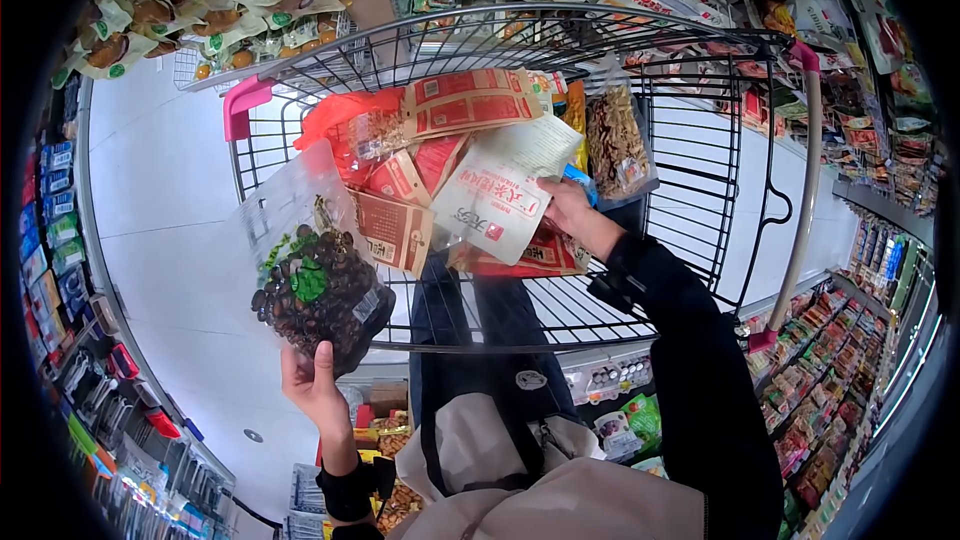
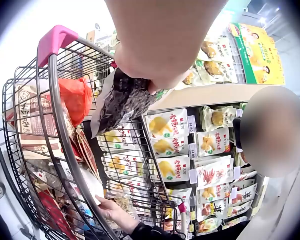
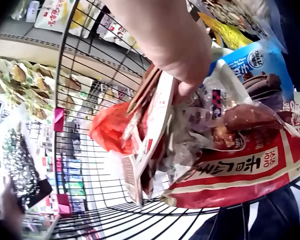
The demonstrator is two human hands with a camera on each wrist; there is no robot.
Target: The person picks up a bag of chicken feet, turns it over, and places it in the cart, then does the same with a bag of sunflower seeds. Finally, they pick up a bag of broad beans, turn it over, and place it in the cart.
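Observation:
My left hand [image 1: 318, 390] grips the bottom of a clear bag of dark, mushroom-like dried pieces [image 1: 330, 305], held up just outside the shopping cart [image 1: 700, 160] with its green label showing. In the left wrist view this dark bag [image 2: 122, 100] hangs below the hand. Inside the cart, my right hand [image 1: 570, 208] pinches the edge of a white packet with red print [image 1: 505, 195], thumb on its printed face. Under and beside that packet lie red-and-tan paper packs [image 1: 400, 230]. In the right wrist view a red bag [image 3: 230, 175] and a blue bag [image 3: 260, 70] lie below the hand.
An orange-red plastic bag [image 1: 345, 120] and a clear pack of brown dried food [image 1: 615, 140] sit in the cart. Shelves of packaged food [image 1: 830, 370] line the aisle on both sides. A person with a blurred head [image 2: 275, 132] shows in the left wrist view.

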